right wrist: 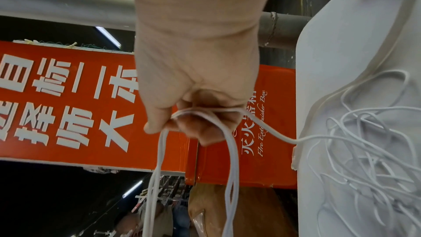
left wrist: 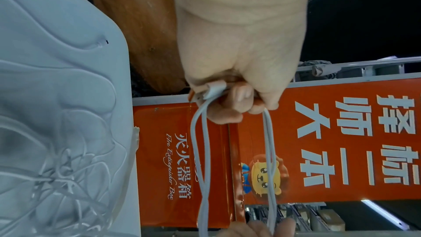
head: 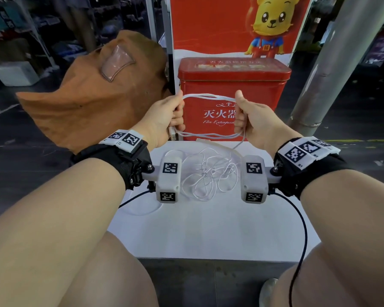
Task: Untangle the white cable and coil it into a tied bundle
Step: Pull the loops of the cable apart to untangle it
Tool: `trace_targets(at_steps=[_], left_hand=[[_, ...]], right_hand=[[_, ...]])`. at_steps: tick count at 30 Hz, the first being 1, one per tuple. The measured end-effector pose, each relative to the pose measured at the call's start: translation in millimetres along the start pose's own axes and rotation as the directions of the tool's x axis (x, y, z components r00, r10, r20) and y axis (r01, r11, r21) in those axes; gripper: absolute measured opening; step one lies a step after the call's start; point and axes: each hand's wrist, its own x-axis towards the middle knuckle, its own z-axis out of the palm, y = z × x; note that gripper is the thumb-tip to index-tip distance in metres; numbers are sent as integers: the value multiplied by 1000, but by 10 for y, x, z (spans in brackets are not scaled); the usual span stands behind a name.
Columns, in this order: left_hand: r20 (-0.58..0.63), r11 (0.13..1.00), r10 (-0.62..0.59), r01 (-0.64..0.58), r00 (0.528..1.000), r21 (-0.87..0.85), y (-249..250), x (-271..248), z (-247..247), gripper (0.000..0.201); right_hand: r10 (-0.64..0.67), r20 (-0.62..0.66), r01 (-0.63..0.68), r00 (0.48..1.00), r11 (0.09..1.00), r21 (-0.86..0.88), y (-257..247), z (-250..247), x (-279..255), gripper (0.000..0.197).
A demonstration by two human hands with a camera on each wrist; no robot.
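Together, both hands' fingers (head: 179,107) curl tight round white cable (head: 208,97) loops.

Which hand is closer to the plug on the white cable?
Left. The left hand holds the cable right at the USB plug; the right hand grips the loops' far end, apart from it.

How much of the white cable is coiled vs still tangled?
Partly coiled. A few loops of the white cable stretch between the left hand and right hand; the rest lies tangled on the white table. No tie visible.
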Motion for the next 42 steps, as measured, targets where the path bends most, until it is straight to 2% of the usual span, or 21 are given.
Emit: trace_targets(at_steps=[4,7,9,12,16,19,22,24,26,31,33,36,38,42], left_hand=[[-21,998,58,-57,998,40,22,-19,-58,40],[-11,986,87,-84,996,140,25,-35,-63,41],[-4,981,90,-88,996,174,14,-51,-49,41],[7,985,91,-91,996,145,4,-70,-14,44],[47,984,86,-92,995,156,23,-87,88,46],[73,983,63,-75,995,166,16,-98,132,45],[88,985,26,-40,996,165,-12,-101,111,46],[86,987,10,-24,996,161,-9,-94,96,46],[84,993,2,-12,996,119,13,-83,88,47],[127,993,-32,46,991,-113,79,-58,89,47],[117,990,-18,34,993,-135,96,-67,113,48],[52,1000,3,-3,999,-6,105,-91,180,52],[41,994,4,-9,999,106,114,-104,238,54],[9,980,25,-26,1000,195,137,-95,298,52]], right_hand=[[18,134,-21,991,1000,21,11,-75,-5,25],[-15,161,4,987,997,71,-3,-39,-57,14],[-46,123,26,991,987,160,-36,20,-91,12],[-31,43,18,999,962,274,-126,89,-133,31],[-28,-136,57,990,976,212,-240,187,-216,52],[-79,-243,122,967,978,167,-274,241,-230,42],[-110,-268,149,957,980,130,-304,274,-228,27],[-112,-272,150,956,981,123,-311,285,-221,24],[-103,-290,146,952,980,132,-299,292,-214,24],[-73,-294,120,953,982,146,-272,244,-208,37],[-66,-294,105,954,987,121,-279,209,-204,43],[-26,-316,63,948,992,106,-296,165,-195,43],[-11,-350,54,937,992,114,-319,138,-173,36],[-45,-377,76,925,995,68,-374,131,-123,19]])
